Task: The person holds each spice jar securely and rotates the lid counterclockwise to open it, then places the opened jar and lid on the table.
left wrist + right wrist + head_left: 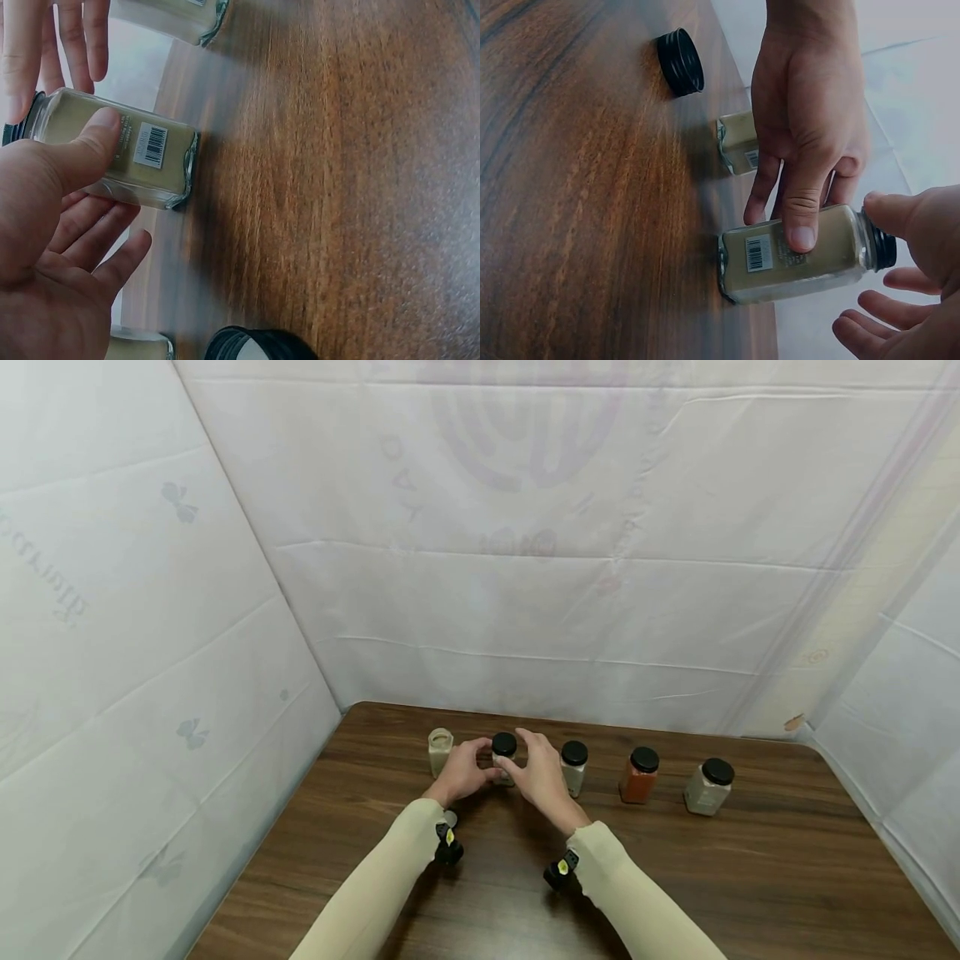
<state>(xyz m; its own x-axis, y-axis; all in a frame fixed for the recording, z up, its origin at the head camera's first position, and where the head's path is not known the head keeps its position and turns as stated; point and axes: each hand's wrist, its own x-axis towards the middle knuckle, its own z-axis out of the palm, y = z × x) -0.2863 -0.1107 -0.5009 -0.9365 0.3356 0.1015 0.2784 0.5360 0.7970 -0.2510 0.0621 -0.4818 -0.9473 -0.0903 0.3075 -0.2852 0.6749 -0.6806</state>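
A clear glass jar (829, 251) of yellowish-green powder stands upright on the table with its black lid (504, 744) on. My left hand (462, 772) grips the jar's body, thumb over the side beside a barcode label (150, 146) and fingers behind. At the lid is my right hand (542, 777), its thumb right at the jar's neck in the right wrist view and its other fingers spread loosely around. Left of these hands stands a lidless jar (440, 747) of pale powder. A loose black lid (680, 62) with a white inside lies on the table near my left wrist.
To the right stand three more black-lidded jars: one with pale powder (573, 768), one orange-red (639, 778) and one greyish (707, 792). The wooden table (787, 860) meets white sheeting (525, 635) at its back and sides.
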